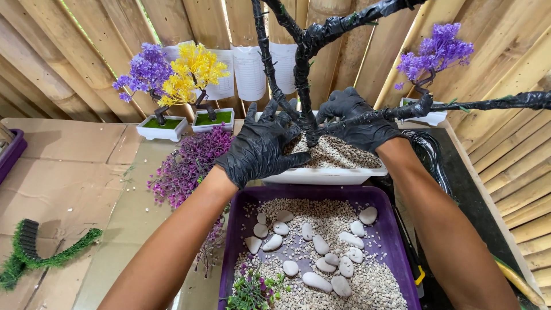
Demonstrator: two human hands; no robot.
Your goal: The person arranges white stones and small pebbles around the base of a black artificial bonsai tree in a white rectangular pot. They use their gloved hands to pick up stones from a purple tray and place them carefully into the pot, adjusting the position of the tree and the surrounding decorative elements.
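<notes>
Lighting: bright, even daylight. Thin slits of overexposed light show between the bamboo slats at top, so part of the light enters from behind the wall. Shadows soft; a faint one lies under the forearms on the purple tray. Glossy glare on both black-gloved hands, left hand and right hand. Focus sharp at centre. Wide-angle bowing at edges: slats lean outward. Far right corner slightly soft, possibly motion blur.
</notes>
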